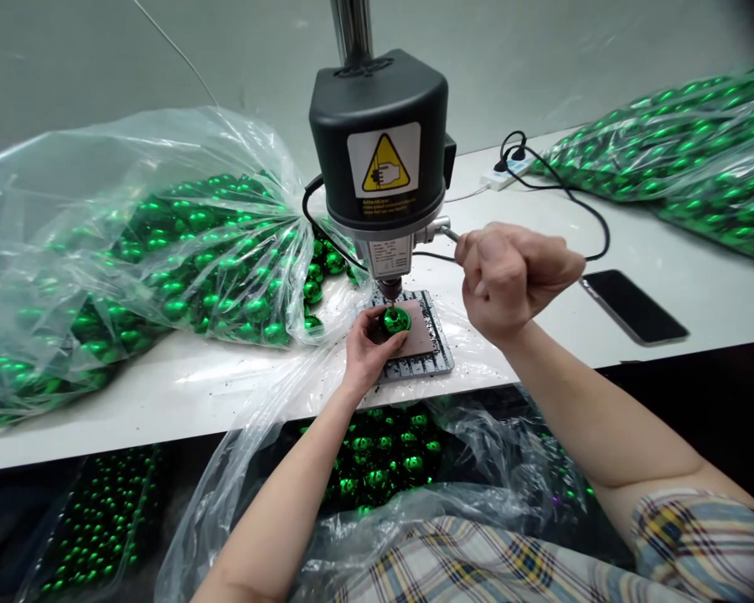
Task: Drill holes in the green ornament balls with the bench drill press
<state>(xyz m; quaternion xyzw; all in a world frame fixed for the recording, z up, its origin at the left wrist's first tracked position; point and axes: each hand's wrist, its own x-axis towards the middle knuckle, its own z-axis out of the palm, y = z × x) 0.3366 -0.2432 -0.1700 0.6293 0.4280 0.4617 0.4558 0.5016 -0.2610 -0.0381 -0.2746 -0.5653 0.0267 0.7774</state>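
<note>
My left hand point(372, 345) pinches a shiny green ball point(396, 319) between thumb and fingers. The ball rests on a pinkish-brown pad point(420, 331) on the slotted metal base point(443, 362) of a black drill press point(386, 142). Directly over the ball is the drill chuck point(390, 289); whether the bit has entered the ball is too small to tell. My right hand point(508, 272) is closed around the end of the feed lever point(449, 234) at the machine's right side. Dark shavings lie scattered on the base.
A large clear bag of green balls point(219, 268) spills open at left. Another full bag point(679, 159) sits at right. A phone point(634, 306), a power strip point(508, 172) and a black cable point(578, 197) are on the white table. Below its edge hangs an open bag of balls point(389, 456).
</note>
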